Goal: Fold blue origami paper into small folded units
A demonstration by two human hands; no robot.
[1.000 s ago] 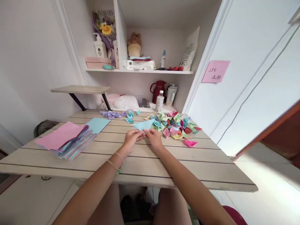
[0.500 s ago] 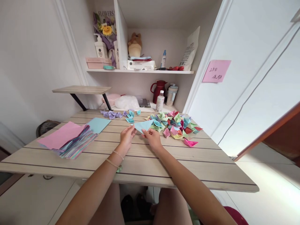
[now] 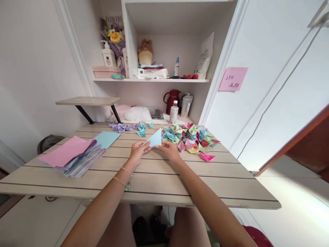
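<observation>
A light blue sheet of paper folded into a triangle [image 3: 156, 138] is held up just above the table, one point upward. My left hand [image 3: 138, 150] pinches its lower left corner. At the lower right corner, the fingers of my right hand [image 3: 169, 149] are closed on the paper. Right behind my right hand lies a pile of folded paper boats [image 3: 191, 137] in many colours. Several blue folded pieces [image 3: 141, 127] and purple folded pieces [image 3: 121, 128] sit beyond my left hand.
On the table's left lies a fanned stack of coloured paper [image 3: 84, 161] with a pink sheet [image 3: 66, 150] on top and a blue sheet [image 3: 107, 139] beside it. A plastic bottle [image 3: 174, 112], a red jug [image 3: 172, 99] and a tumbler [image 3: 186, 105] stand at the back. A small raised shelf [image 3: 87, 101] is back left.
The blue paper triangle has turned in my hands: its long edge faced up before, and a point stands up now. My right hand has shifted to its right corner.
</observation>
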